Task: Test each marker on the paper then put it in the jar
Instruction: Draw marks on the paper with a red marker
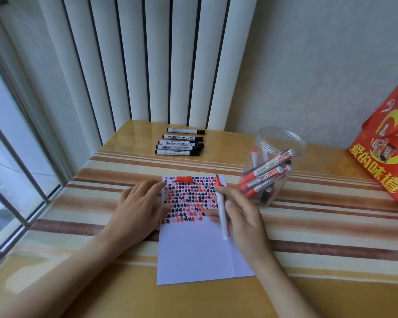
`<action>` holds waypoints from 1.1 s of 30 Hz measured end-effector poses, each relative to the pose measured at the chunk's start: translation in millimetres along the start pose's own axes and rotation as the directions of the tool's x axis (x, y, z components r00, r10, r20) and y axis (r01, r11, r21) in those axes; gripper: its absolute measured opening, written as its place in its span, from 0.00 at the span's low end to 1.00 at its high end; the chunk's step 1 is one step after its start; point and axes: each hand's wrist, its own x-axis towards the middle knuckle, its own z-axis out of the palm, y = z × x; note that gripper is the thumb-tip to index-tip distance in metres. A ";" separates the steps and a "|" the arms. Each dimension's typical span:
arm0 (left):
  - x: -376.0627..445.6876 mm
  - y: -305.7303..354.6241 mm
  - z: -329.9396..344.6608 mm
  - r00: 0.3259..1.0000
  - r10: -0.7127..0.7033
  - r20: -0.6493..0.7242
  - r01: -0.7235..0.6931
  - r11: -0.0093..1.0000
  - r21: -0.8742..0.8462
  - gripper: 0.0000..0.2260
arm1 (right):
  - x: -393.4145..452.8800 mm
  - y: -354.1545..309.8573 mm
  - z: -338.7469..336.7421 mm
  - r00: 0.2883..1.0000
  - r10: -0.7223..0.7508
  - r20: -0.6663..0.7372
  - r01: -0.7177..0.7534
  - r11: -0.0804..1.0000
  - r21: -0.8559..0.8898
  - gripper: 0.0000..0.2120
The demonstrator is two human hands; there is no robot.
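A glossy striped tabletop [308, 228] carries marked paper [193, 249], pressed flat by the left hand [138, 203]; a marker [221, 207] is pinched in the right hand [244, 216]; red markers fill the clear plastic jar [269, 171].

I read this as a home corner: striped glossy yellow-brown tabletop [308, 226] against a white ribbed radiator [147, 58], metal-framed window [14, 157] at left, red printed gift bag [386, 152] at right.

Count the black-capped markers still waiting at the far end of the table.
5, lying in a row near the blinds. The middle ones overlap, so another could be hidden.
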 end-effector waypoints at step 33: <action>-13.5 -4.5 -3.1 0.986 0.010 0.166 -0.021 0.998 0.066 0.37 | 2.5 4.3 3.2 0.980 0.190 -0.065 -0.200 0.960 -0.197 0.07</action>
